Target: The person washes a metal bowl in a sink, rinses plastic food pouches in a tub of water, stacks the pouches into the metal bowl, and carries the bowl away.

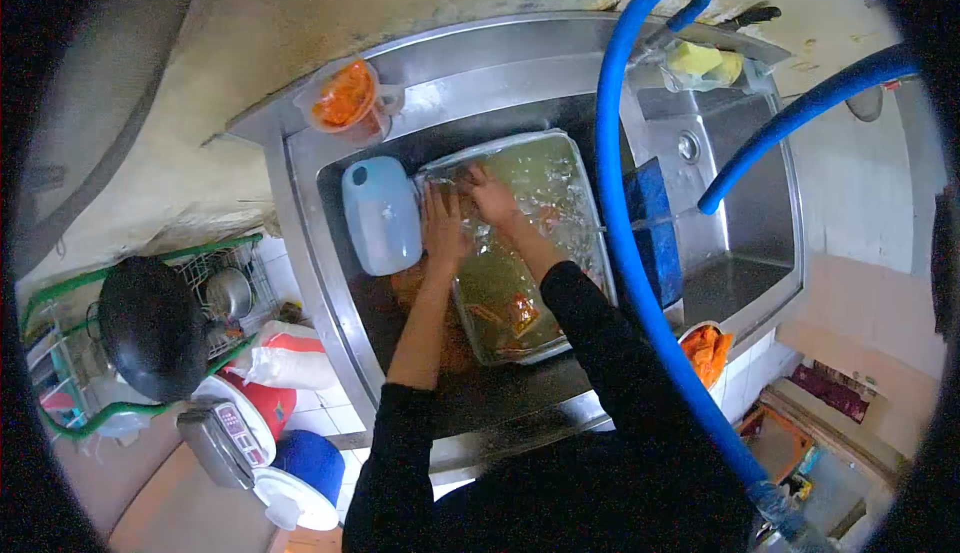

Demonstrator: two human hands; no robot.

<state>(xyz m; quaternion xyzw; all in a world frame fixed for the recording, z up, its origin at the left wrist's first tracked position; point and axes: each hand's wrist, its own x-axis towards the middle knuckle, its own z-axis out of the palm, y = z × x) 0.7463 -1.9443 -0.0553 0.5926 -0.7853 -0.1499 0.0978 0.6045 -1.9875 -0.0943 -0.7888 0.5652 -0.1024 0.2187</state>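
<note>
A large rectangular tub [492, 358] full of cloudy water sits in the left sink basin. Clear plastic [570, 198] floats in it, along with a red-and-yellow packet [524, 313]. At the tub's upper left corner, my left hand [443, 221] lies with fingers stretched out along the rim. Beside it, my right hand [488, 196] reaches over the water, its fingers extended towards the left hand. Shiny clear plastic shows around the fingertips of both; whether either grips it is hard to make out. A pale blue plastic jug [382, 218] stands just left of my left hand.
A blue hose [612, 153] arches across the sink; a second blue hose [800, 123] hangs over the right basin [750, 203]. On the back ledge stand a clear pitcher [350, 103] with orange contents and a yellow sponge [693, 58]. A black wok [150, 328] rests on the left rack.
</note>
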